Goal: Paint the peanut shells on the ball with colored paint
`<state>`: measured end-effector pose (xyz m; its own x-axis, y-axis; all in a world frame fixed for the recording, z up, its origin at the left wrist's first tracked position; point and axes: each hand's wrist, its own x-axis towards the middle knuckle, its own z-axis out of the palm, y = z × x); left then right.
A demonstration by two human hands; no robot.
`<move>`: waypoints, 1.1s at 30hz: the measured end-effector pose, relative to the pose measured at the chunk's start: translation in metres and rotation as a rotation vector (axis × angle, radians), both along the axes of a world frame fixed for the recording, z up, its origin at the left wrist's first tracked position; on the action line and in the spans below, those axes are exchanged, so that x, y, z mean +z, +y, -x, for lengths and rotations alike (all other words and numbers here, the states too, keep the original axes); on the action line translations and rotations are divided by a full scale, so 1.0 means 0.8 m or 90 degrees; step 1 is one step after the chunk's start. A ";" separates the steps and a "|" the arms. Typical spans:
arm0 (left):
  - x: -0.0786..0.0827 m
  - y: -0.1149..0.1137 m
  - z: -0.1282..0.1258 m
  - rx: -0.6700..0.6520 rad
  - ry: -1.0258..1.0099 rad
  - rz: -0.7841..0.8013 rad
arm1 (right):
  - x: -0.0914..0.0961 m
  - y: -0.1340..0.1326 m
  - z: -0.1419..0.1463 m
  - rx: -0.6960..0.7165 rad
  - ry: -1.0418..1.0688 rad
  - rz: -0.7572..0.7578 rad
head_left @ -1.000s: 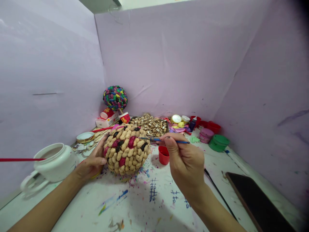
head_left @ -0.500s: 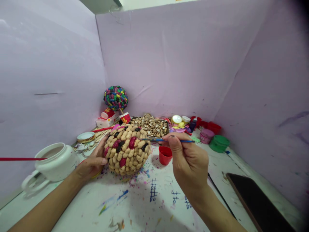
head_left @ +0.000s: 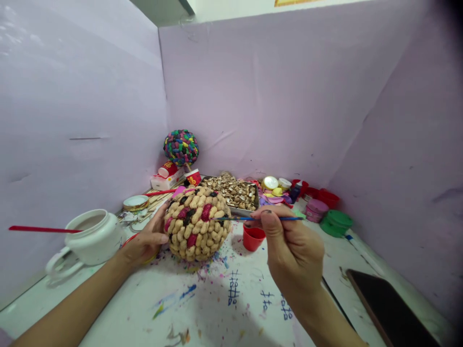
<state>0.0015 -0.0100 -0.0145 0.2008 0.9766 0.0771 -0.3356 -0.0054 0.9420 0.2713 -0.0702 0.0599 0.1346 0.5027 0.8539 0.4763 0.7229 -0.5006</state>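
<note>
A ball covered in peanuts (head_left: pixel 202 236) stands on the paint-specked table; most of its peanuts are plain tan, with several painted magenta or black. My left hand (head_left: pixel 150 241) is curled against its left side, thumb on the front and the other fingers partly hidden behind. Between the thumb and fingers of my right hand (head_left: pixel 292 241) is a thin blue paintbrush (head_left: pixel 291 219), held level. Its tip is at the ball's right front, close to a magenta peanut; whether it touches, I cannot tell. Just below the brush sits a small red cup (head_left: pixel 253 239).
At left stands a white pot (head_left: pixel 94 246) with a red stick in it. Behind the ball lie a tray of peanut shells (head_left: pixel 235 190) and a multicoloured ball (head_left: pixel 181 147). Paint tubs, one a green tub (head_left: pixel 336 223), line the right; a phone (head_left: pixel 387 306) lies nearer.
The whole view has shifted, so things appear farther right. Against the ball, the brush tip is slightly lower. My left hand keeps its hold on the ball.
</note>
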 end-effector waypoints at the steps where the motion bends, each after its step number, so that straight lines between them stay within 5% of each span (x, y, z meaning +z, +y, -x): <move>1: -0.001 0.000 0.001 0.003 -0.004 0.004 | 0.000 0.000 0.000 0.003 -0.010 -0.003; 16: 0.000 0.000 -0.001 -0.026 -0.041 -0.018 | -0.003 0.000 0.009 0.033 -0.034 -0.032; 33: -0.004 0.003 0.005 -0.042 -0.041 -0.005 | 0.002 0.001 -0.015 -0.049 0.008 -0.010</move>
<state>-0.0025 -0.0073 -0.0175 0.2586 0.9609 0.0991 -0.3954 0.0117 0.9184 0.2831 -0.0694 0.0616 0.1828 0.4769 0.8598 0.5249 0.6921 -0.4955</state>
